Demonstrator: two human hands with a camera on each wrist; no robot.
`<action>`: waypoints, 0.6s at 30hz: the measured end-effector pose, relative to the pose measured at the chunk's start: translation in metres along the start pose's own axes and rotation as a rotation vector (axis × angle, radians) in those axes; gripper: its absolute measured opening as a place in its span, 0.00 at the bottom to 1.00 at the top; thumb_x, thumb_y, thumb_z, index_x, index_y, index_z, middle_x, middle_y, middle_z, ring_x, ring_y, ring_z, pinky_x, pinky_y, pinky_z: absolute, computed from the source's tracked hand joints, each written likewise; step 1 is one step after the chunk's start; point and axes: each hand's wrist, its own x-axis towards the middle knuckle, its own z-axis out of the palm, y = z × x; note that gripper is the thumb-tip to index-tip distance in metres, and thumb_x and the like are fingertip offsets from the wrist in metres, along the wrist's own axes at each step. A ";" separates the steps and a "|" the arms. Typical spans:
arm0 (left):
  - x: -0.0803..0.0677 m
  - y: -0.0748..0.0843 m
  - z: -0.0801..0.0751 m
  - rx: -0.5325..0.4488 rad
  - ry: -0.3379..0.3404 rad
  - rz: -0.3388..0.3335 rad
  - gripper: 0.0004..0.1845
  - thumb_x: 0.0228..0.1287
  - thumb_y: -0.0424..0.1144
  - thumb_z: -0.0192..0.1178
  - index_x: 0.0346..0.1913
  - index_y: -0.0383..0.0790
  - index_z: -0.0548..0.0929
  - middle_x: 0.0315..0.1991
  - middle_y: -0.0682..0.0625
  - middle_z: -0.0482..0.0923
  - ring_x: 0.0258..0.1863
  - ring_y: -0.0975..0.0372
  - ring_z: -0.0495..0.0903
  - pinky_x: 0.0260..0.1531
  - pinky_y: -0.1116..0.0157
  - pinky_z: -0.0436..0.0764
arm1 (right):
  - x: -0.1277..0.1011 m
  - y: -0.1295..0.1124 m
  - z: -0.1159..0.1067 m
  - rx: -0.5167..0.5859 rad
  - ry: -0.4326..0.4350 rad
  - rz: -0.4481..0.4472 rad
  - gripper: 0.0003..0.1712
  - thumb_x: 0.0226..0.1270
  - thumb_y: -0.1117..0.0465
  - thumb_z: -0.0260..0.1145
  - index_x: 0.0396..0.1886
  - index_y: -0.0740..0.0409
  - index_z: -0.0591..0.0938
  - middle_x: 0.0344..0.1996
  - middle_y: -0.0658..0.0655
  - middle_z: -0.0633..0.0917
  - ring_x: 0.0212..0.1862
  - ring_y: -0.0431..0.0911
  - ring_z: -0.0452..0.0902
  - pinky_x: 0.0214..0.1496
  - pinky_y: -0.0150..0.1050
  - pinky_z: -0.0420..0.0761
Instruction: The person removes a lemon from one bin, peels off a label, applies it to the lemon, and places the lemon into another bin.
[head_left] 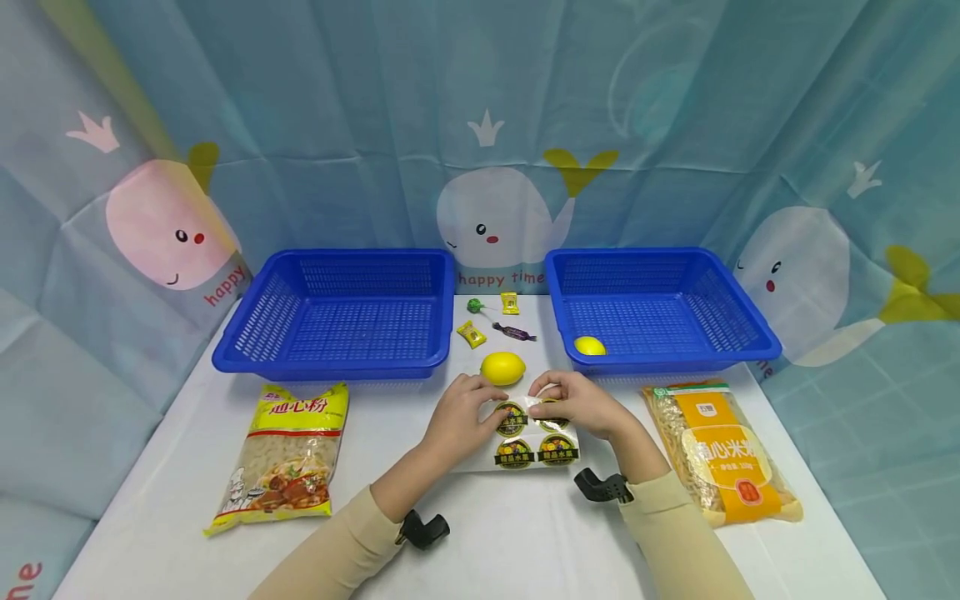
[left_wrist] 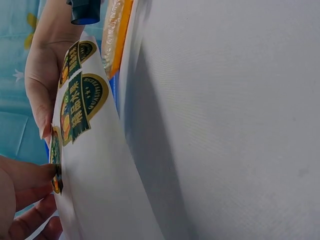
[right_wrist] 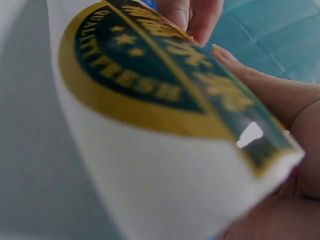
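Near the middle of the white tabletop, just in front of the gap between two blue plastic mesh baskets, we hold a white backing sheet of round green-and-gold stickers [head_left: 534, 442]. Our left hand [head_left: 459, 421] pinches a sticker at the sheet's far left corner, fingertips [left_wrist: 47, 170] pressed onto its edge. Our right hand [head_left: 581, 404] curls round the far right corner and bends it up. A yellow lemon [head_left: 502, 367] lies just beyond our hands.
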 end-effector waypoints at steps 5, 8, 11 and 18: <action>0.000 -0.001 0.000 -0.004 0.020 0.018 0.09 0.57 0.41 0.75 0.40 0.44 0.90 0.39 0.54 0.85 0.41 0.58 0.78 0.44 0.60 0.79 | 0.000 0.001 0.001 0.014 0.002 -0.004 0.21 0.64 0.58 0.74 0.51 0.63 0.78 0.31 0.55 0.88 0.31 0.45 0.79 0.36 0.33 0.79; 0.000 -0.001 0.001 -0.005 0.027 0.023 0.09 0.57 0.40 0.75 0.40 0.44 0.91 0.39 0.54 0.85 0.41 0.59 0.78 0.44 0.61 0.79 | -0.001 0.002 0.001 0.024 0.006 -0.010 0.21 0.65 0.58 0.74 0.51 0.63 0.77 0.32 0.55 0.88 0.31 0.44 0.79 0.36 0.34 0.80; 0.000 -0.001 0.001 -0.009 0.022 0.019 0.09 0.58 0.41 0.75 0.41 0.45 0.91 0.39 0.54 0.85 0.41 0.59 0.78 0.44 0.61 0.79 | -0.001 0.004 0.001 0.042 0.016 -0.019 0.21 0.65 0.59 0.73 0.52 0.64 0.77 0.33 0.55 0.88 0.32 0.43 0.80 0.36 0.33 0.81; 0.000 -0.001 0.002 -0.019 0.000 -0.006 0.08 0.58 0.42 0.74 0.40 0.46 0.90 0.39 0.55 0.87 0.40 0.60 0.79 0.43 0.62 0.79 | -0.001 0.006 0.003 0.062 0.038 -0.014 0.21 0.65 0.62 0.73 0.52 0.63 0.76 0.35 0.54 0.87 0.32 0.41 0.80 0.36 0.32 0.80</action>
